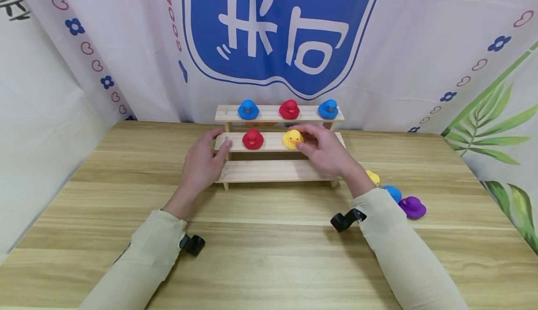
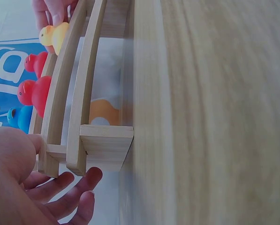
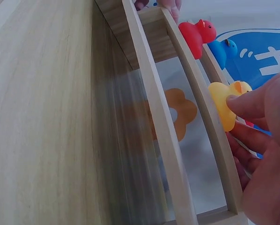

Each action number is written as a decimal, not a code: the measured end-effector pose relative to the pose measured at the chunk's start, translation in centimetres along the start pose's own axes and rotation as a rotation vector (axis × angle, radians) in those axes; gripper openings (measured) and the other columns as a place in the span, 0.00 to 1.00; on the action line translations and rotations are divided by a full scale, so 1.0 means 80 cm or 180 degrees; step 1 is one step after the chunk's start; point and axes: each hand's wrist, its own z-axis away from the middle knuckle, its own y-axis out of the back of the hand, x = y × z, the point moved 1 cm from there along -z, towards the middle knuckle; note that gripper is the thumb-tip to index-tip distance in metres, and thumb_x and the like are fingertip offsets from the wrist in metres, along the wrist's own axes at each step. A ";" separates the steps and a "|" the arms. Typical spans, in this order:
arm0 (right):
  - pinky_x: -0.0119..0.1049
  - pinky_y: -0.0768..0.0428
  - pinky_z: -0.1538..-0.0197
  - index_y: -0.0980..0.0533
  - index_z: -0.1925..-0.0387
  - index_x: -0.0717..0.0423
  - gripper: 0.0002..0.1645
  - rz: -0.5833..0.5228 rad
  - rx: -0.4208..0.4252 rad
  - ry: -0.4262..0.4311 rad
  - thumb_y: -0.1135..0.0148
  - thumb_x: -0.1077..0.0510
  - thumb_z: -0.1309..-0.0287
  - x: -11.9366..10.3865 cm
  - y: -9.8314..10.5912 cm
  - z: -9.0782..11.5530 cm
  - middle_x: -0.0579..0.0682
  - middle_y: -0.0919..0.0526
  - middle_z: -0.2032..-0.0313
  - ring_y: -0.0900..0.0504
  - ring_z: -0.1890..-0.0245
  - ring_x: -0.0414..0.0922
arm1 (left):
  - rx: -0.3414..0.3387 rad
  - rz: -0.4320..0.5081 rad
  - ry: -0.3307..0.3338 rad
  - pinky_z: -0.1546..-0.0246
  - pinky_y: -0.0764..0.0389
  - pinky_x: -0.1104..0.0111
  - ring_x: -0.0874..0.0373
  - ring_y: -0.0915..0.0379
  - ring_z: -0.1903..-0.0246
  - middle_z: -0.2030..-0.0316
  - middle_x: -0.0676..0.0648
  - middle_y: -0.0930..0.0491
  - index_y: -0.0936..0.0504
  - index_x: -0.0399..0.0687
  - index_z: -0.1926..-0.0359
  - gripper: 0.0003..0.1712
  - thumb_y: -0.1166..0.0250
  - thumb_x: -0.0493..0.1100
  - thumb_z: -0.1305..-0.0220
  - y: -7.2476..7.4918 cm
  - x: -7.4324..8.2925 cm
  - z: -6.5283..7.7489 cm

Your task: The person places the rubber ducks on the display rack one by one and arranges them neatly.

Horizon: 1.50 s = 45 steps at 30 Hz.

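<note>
Yellow against pale wood, the duck (image 1: 293,138) in the head view is at the middle shelf (image 1: 273,143) of the stand (image 1: 269,171), right of a red duck (image 1: 252,139). Your right hand (image 1: 325,150) pinches it from the right; your left hand (image 1: 203,160), well apart, grips the shelf's left end. The stand's long axis runs left to right between them. From the left wrist, the duck lies beyond the red one, along the shelf. From the right wrist, your thumb presses its near side; you can't tell whether its base bears on wood.

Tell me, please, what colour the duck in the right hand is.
Yellow; the duck shows best in the head view.
</note>
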 end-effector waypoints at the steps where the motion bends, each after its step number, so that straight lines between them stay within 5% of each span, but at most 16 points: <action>1: 0.50 0.24 0.26 0.24 0.29 0.49 0.25 -0.0002 -0.0003 0.0002 0.39 0.61 0.24 -0.001 0.000 0.000 0.51 0.23 0.30 0.24 0.34 0.51 | 0.0003 -0.0004 -0.0004 0.50 0.17 0.51 0.43 0.18 0.56 0.25 0.38 0.28 0.33 0.47 0.21 0.34 0.45 0.58 0.18 0.000 0.000 0.000; 20: 0.55 0.27 0.25 0.26 0.29 0.51 0.26 -0.0240 0.0017 0.0076 0.37 0.57 0.25 0.018 0.018 0.023 0.53 0.21 0.33 0.24 0.30 0.54 | 0.0007 -0.0035 0.0030 0.55 0.17 0.55 0.45 0.18 0.57 0.25 0.39 0.28 0.33 0.49 0.21 0.35 0.45 0.60 0.19 -0.001 -0.004 0.001; 28: 0.55 0.29 0.25 0.22 0.35 0.55 0.22 -0.0202 0.0219 0.0128 0.35 0.57 0.26 0.029 0.038 0.044 0.53 0.18 0.34 0.23 0.33 0.53 | 0.0001 0.0005 0.0029 0.43 0.17 0.47 0.43 0.19 0.52 0.24 0.39 0.29 0.34 0.49 0.20 0.35 0.45 0.60 0.19 -0.002 -0.002 -0.002; 32: 0.55 0.28 0.27 0.23 0.35 0.57 0.22 -0.0212 0.0351 0.0156 0.36 0.57 0.26 0.035 0.048 0.053 0.55 0.17 0.36 0.21 0.35 0.53 | 0.0017 0.0010 0.0014 0.45 0.16 0.47 0.43 0.19 0.54 0.25 0.39 0.29 0.34 0.49 0.20 0.35 0.45 0.60 0.19 -0.002 -0.003 -0.003; 41: 0.29 0.26 0.34 0.22 0.35 0.57 0.22 -0.0168 0.0633 0.0211 0.35 0.58 0.26 0.052 0.066 0.068 0.55 0.17 0.37 0.22 0.39 0.47 | 0.0031 0.0004 0.0021 0.45 0.17 0.47 0.42 0.20 0.52 0.25 0.38 0.29 0.33 0.47 0.21 0.35 0.45 0.59 0.18 0.001 -0.003 -0.003; 45: 0.30 0.25 0.34 0.23 0.33 0.55 0.23 -0.0083 0.0652 0.0040 0.36 0.56 0.25 0.064 0.076 0.078 0.54 0.18 0.37 0.23 0.39 0.47 | 0.0036 0.0002 -0.0028 0.47 0.17 0.49 0.42 0.19 0.55 0.25 0.38 0.28 0.32 0.47 0.21 0.34 0.44 0.58 0.19 -0.002 -0.001 -0.002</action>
